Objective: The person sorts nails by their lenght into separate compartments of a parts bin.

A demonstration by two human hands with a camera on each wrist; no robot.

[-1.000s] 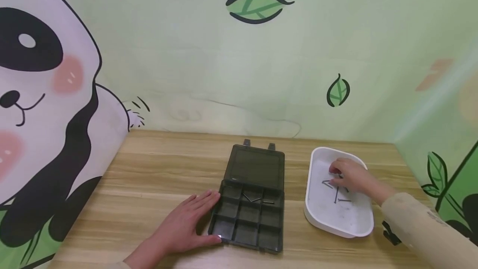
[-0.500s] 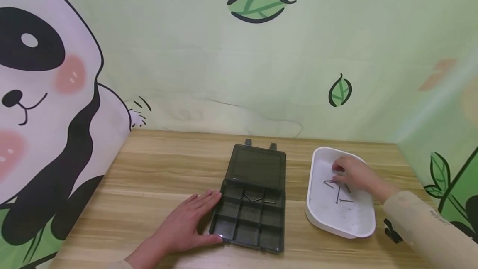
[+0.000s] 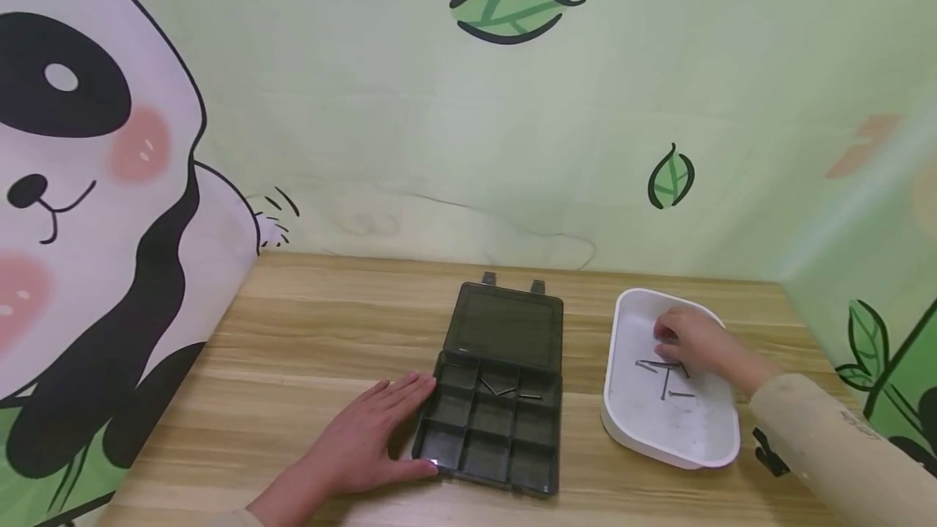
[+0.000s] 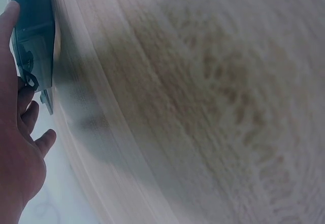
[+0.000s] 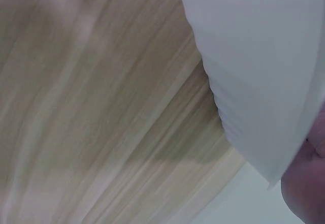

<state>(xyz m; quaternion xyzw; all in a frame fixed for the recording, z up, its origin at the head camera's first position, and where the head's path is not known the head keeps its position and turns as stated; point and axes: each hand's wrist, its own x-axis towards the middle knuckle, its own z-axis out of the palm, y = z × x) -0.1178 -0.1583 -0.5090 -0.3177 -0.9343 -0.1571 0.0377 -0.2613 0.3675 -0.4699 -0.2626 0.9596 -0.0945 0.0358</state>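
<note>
A dark compartment box lies unlatched with its lid folded back; a few small metal screws or nails lie in its upper compartments. My left hand rests along the box's left side, fingers extended at the edge and thumb at the front left corner. In the left wrist view the fingers touch the box's side. My right hand is inside a white tray, fingers bent over several loose nails or screws. Whether the fingertips pinch one is hidden.
The wood-grain table carries both containers, with the tray to the right of the box. A small black object is beside the tray, partly under the right sleeve. A printed panda-and-leaf backdrop stands behind.
The loose nails or screws under my right fingers have shifted, and the V-shaped pair lies differently. My right hand stays in the tray with slight movement; the left hand keeps its place at the box.
</note>
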